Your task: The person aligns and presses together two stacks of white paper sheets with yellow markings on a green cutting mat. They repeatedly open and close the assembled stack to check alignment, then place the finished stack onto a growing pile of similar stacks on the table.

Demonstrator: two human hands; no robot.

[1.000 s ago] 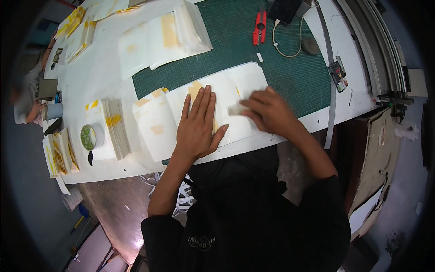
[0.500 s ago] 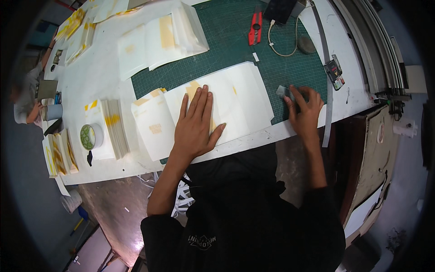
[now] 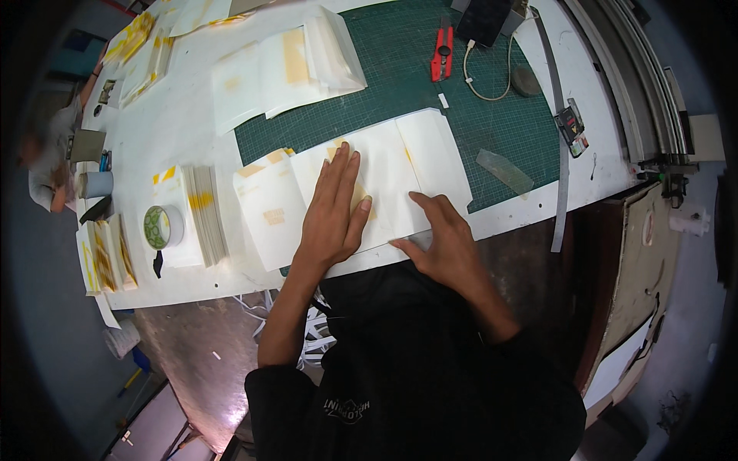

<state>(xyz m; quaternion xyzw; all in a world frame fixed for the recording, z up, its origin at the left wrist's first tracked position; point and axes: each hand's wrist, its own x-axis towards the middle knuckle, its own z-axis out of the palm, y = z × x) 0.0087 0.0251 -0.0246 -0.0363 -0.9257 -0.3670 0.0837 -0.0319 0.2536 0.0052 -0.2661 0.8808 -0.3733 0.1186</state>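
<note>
A white creased sheet of paper (image 3: 382,165) with faint yellow printing lies across the near part of the green cutting mat (image 3: 415,92) and the table's front. On its middle rests my left hand (image 3: 330,215), fingers stretched out together and thumb apart. My right hand (image 3: 450,242) is at the sheet's near edge, thumb by the edge and forefinger over the paper, with a gap between them; it holds nothing that I can see. To the right of the sheet, a flat translucent strip (image 3: 504,172) lies on the mat.
Beyond the sheet are more printed sheets (image 3: 288,69), a red cutter (image 3: 441,54), a dark phone-like device with a cable (image 3: 483,19) and a round grey stone-like piece (image 3: 526,80). At left, a tape roll (image 3: 163,227) sits by stacked folded papers (image 3: 201,215). A person (image 3: 54,154) is at far left.
My right hand has let go of the translucent strip, now lying on the mat, and moved left to the sheet's near edge. My left hand stays on the paper, tilted slightly more.
</note>
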